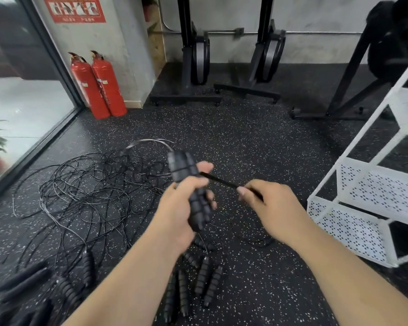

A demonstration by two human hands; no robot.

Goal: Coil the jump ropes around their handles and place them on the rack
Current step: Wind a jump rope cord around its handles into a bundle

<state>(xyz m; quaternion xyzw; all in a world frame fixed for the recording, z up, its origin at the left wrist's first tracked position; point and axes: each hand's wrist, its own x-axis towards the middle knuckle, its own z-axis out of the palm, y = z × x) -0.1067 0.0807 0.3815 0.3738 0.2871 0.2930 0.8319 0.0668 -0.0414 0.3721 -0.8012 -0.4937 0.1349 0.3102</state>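
Note:
My left hand [179, 208] grips a pair of black ribbed jump rope handles [186, 168] held together, tilted upright. A few turns of cord cross the handles near the top. My right hand [269, 203] pinches the black rope [219, 181], stretched taut from the handles to my fingers. A blurred loop of cord arcs above the handles. The white perforated metal rack [372, 191] stands at the right, its shelves bare where visible.
A tangle of thin black ropes [87, 194] lies on the speckled rubber floor at the left. Several more black handles [198, 283] lie below my hands and at the lower left. Two red fire extinguishers [99, 85] and black gym machines [198, 67] stand behind.

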